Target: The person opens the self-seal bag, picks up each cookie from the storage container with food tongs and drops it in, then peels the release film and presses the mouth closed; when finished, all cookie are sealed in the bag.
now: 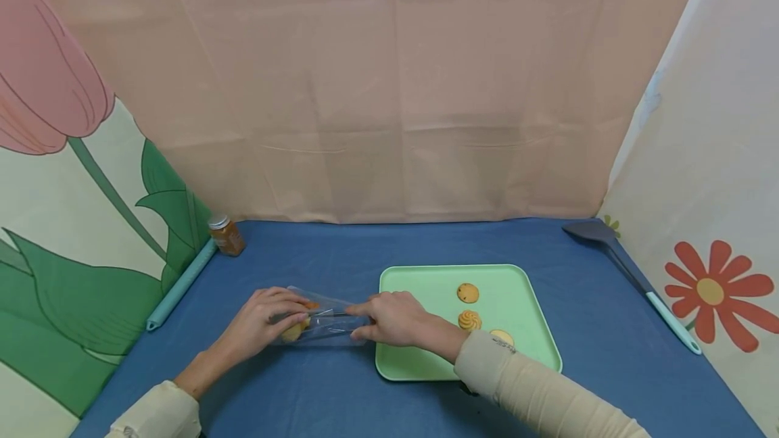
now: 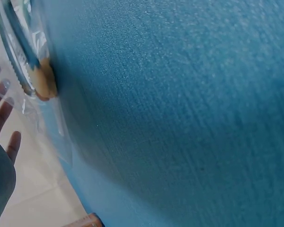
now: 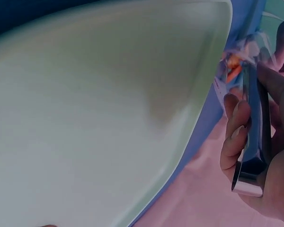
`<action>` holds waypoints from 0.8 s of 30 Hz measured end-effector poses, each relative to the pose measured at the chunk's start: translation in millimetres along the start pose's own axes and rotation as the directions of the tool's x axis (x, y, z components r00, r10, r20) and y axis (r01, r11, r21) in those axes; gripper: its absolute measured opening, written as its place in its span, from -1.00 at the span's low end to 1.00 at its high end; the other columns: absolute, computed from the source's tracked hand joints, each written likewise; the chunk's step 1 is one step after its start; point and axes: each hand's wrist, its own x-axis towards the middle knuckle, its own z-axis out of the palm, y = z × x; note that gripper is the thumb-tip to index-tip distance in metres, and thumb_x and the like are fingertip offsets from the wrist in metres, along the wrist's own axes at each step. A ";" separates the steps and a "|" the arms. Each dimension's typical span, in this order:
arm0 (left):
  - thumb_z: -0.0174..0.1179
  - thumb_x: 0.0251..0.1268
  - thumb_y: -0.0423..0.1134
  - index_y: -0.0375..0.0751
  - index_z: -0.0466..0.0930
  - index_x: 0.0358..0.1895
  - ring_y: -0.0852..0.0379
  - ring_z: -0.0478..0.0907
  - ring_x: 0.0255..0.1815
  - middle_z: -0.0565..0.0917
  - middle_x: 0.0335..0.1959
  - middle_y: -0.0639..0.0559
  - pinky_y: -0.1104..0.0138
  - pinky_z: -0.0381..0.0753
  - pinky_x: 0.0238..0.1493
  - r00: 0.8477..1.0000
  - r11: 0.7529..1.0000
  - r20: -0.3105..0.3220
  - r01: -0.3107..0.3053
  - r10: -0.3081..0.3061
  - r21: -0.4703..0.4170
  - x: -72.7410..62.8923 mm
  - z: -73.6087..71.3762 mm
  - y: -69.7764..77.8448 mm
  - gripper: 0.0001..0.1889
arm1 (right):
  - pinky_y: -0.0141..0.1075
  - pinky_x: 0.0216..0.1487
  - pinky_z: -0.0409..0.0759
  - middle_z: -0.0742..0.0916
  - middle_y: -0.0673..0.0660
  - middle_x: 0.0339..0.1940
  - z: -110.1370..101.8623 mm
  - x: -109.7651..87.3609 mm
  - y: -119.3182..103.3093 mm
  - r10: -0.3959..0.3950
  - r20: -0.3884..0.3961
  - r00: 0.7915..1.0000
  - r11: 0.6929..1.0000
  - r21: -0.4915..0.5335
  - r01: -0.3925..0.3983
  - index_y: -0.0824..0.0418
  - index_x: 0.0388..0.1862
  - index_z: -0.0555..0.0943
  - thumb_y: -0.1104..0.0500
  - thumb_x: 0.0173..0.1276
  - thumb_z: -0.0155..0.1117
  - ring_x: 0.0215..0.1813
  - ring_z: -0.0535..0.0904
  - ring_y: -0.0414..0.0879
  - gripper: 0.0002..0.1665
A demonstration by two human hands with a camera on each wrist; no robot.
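Note:
A clear plastic bag (image 1: 337,333) lies between my hands over the blue cloth, left of the green tray (image 1: 395,367). My left hand (image 1: 268,320) holds the bag near its left end. In the bag, close to those fingers, is a pale cookie (image 1: 293,331). From the right, my right hand (image 1: 395,316) grips metal tongs (image 3: 254,165), their bent end showing at the palm in the right wrist view. The tongs' tips reach into the bag, and the left wrist view shows them against a cookie (image 2: 42,79).
On the tray sit a chip-dotted cookie (image 1: 468,293), a swirl cookie (image 1: 470,320) and a plain cookie (image 1: 502,336), partly behind my right sleeve. A brown jar (image 1: 228,236) and a teal roll (image 1: 182,286) line the left edge. A dark turner (image 1: 621,262) lies along the right edge.

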 end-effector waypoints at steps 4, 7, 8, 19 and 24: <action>0.42 0.22 -0.13 0.24 0.79 -0.13 0.16 0.60 0.10 0.75 -0.05 0.31 -0.04 0.50 0.14 1.000 1.000 0.004 0.002 -0.002 0.013 -0.3 0.7 -0.4 -0.82 | -0.39 -0.68 0.13 0.50 -0.22 -0.61 -1.2 -0.8 0.6 0.006 0.002 1.000 1.000 0.002 -0.006 -0.29 0.36 0.53 -0.24 0.38 0.30 -0.63 0.37 -0.33 -0.43; 0.42 0.21 -0.14 0.25 0.79 -0.13 0.17 0.60 0.10 0.75 -0.05 0.31 -0.04 0.50 0.14 1.000 1.000 0.005 0.003 -0.003 0.018 -0.6 1.2 -0.6 -0.81 | -0.39 -0.70 0.12 0.50 -0.21 -0.62 -2.2 -1.4 0.5 0.003 0.000 1.000 1.000 0.006 -0.003 -0.29 0.37 0.53 -0.24 0.38 0.30 -0.64 0.37 -0.32 -0.43; 0.42 0.21 -0.14 0.26 0.79 -0.13 0.17 0.60 0.09 0.74 -0.05 0.32 -0.04 0.49 0.14 1.000 1.000 0.006 0.005 -0.005 0.019 -0.6 1.3 -0.6 -0.81 | -0.39 -0.71 0.10 0.50 -0.20 -0.64 -2.5 -1.6 0.5 0.001 -0.001 1.000 1.000 0.009 -0.001 -0.28 0.36 0.53 -0.24 0.38 0.30 -0.65 0.37 -0.32 -0.42; 0.43 0.20 -0.15 0.23 0.79 -0.14 0.16 0.61 0.07 0.76 -0.07 0.29 -0.04 0.52 0.12 1.000 1.000 -0.001 -0.003 0.003 0.029 -0.3 1.4 0.2 -0.82 | -0.39 -0.71 0.10 0.48 -0.19 -0.69 -4.1 -14.3 7.4 0.003 -0.031 1.000 0.999 0.033 -0.002 -0.27 0.35 0.56 -0.23 0.37 0.31 -0.65 0.35 -0.34 -0.44; 0.43 0.20 -0.15 0.26 0.78 -0.09 0.16 0.61 0.07 0.75 -0.07 0.29 -0.04 0.54 0.11 1.000 1.000 -0.014 -0.019 0.020 0.018 -2.0 1.3 -0.8 -0.77 | -0.39 -0.69 0.11 0.47 -0.21 -0.69 -6.8 -30.4 15.1 -0.001 -0.062 0.998 1.000 0.026 0.003 -0.25 0.34 0.57 -0.22 0.37 0.33 -0.64 0.33 -0.37 -0.44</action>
